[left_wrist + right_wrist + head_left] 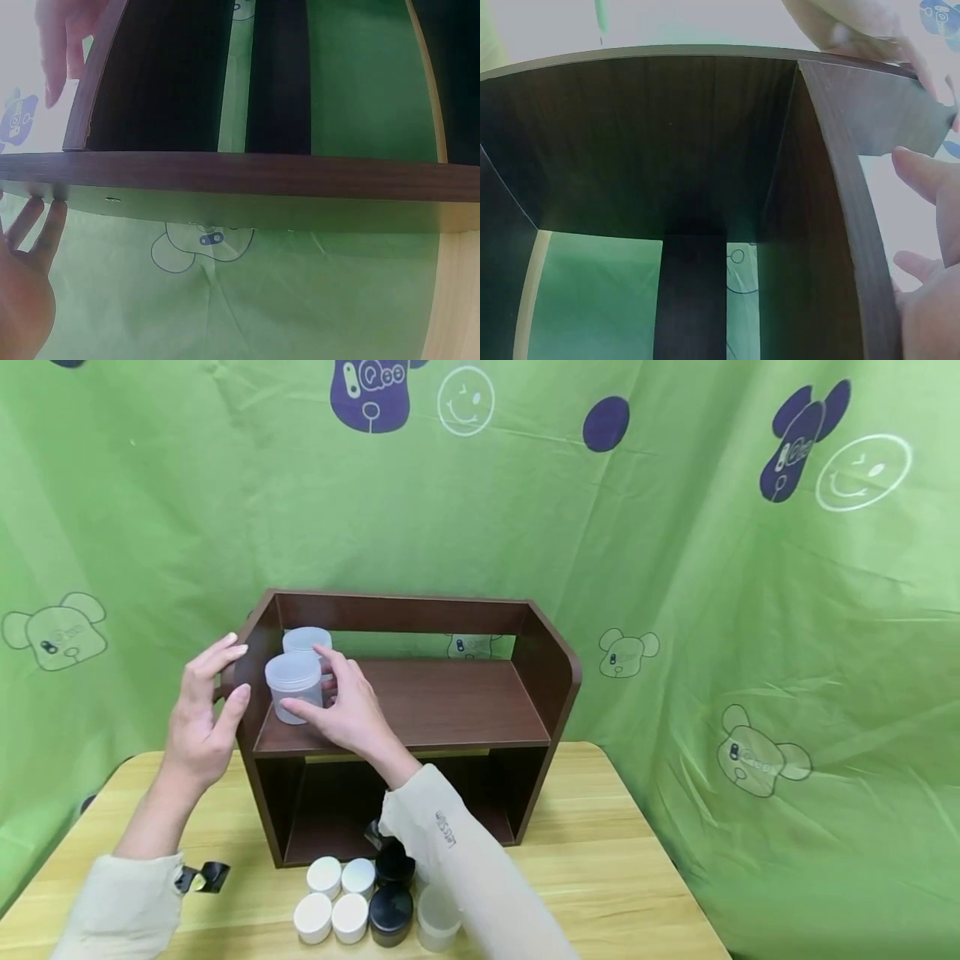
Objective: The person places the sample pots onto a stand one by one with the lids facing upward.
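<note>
On the upper board of a dark brown wooden shelf [442, 693], two translucent frosted plastic jars stand at the left end. My right hand [348, 706] grips the front jar [294, 681], thumb on its near side and fingers round the right. Behind it is the rear jar [306, 639], partly covered by the front one. My left hand [201, 718] touches the shelf's left side panel from outside. The left wrist view shows the left fingertips against that side panel [225, 176]. In the right wrist view my right hand [937, 255] shows only at the edge, its jar not distinguishable.
On the wooden table [600, 852] before the shelf stand several small white jars [312, 917], two black jars [391, 914] and a translucent jar [437, 918], partly behind the right sleeve. A green patterned cloth [480, 510] hangs behind the table.
</note>
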Tool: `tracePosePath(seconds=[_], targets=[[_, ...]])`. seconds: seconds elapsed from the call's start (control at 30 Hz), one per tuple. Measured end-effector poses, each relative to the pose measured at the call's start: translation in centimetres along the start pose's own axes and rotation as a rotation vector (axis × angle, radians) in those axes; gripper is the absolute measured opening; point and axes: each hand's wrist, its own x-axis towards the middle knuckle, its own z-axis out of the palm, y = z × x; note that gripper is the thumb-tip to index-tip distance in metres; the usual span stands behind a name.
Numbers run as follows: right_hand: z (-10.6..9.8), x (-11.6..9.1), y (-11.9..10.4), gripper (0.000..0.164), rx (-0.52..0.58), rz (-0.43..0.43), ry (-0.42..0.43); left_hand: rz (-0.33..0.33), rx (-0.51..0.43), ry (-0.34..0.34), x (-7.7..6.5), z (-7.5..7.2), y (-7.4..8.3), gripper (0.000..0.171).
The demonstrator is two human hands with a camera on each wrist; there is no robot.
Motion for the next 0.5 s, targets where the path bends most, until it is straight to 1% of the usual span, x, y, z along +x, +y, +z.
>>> tracePosePath(seconds=[0.1, 0.23, 0.4, 0.5], targets=[[-0.8, -0.5, 0.0, 0.081, 0.005, -0.013, -0.004, 0.01, -0.014, 0.004, 0.1, 0.0, 0.1, 0.042], [-2.3, -1.8, 0.1, 0.074, 0.003, -0.034, -0.015, 0.017, -0.01, 0.004, 0.2, 0.1, 0.1, 0.042], [-3.9, -3.9, 0.5, 0.066, 0.003, -0.09, -0.024, 0.013, -0.016, 0.01, 0.0, 0.2, 0.0, 0.042], [-4.7, -5.6, 0.7, 0.063, 0.011, -0.123, -0.025, 0.009, -0.023, 0.014, 0.0, 0.2, 0.2, 0.043]])
